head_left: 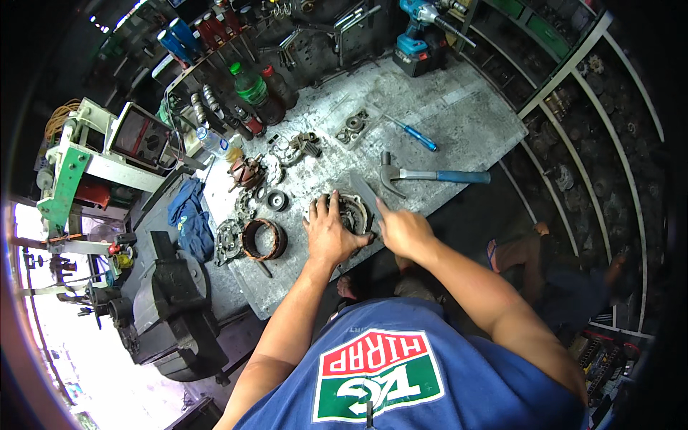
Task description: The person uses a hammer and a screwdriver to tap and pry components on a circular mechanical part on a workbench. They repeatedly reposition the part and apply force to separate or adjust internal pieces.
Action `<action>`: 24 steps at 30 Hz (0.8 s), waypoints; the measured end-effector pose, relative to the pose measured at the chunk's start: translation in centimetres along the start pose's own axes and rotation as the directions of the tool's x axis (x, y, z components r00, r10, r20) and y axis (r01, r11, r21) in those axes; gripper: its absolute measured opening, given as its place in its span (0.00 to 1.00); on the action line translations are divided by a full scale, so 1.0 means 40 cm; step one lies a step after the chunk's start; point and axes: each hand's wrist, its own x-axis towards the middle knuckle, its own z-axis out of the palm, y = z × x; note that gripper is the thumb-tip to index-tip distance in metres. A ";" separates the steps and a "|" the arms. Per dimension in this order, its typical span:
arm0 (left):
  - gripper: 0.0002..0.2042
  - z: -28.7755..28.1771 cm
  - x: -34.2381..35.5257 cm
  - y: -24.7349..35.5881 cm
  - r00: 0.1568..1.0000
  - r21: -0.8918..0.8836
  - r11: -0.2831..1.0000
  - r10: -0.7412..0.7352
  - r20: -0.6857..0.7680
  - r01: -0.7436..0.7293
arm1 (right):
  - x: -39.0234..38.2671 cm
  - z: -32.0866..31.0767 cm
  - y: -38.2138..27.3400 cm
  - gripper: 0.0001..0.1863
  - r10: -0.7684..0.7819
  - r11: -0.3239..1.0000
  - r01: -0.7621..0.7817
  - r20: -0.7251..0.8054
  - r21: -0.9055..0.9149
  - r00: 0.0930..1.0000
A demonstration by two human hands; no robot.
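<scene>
My left hand (330, 236) rests with fingers spread over a round metal housing (354, 212) near the bench's front edge, gripping its rim. My right hand (403, 231) is closed on a flat-bladed tool (365, 189), its blade angled up-left beside the housing; the handle is hidden. Left of my left hand lie a copper-wound stator ring (278, 246), a flat cast plate (228, 242), a black pulley (276, 199) and a rusty rotor (243, 175). A claw hammer (437, 175) with a blue handle and a blue screwdriver (421, 137) lie above my right hand.
The metal bench (469, 97) holds bottles (251, 89), a cordless driver (412, 46) and small parts (355, 123). Left are a black vise (172, 308), blue cloth (186, 215) and green-white stand (64, 183). Right are shelves (580, 86) of parts and another person's leg (523, 261).
</scene>
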 end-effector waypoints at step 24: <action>0.70 0.028 -0.015 0.022 0.988 -0.016 0.997 -0.076 -0.132 0.075 | -0.118 -0.094 0.127 0.34 -0.089 0.982 0.060 0.161 0.178 0.983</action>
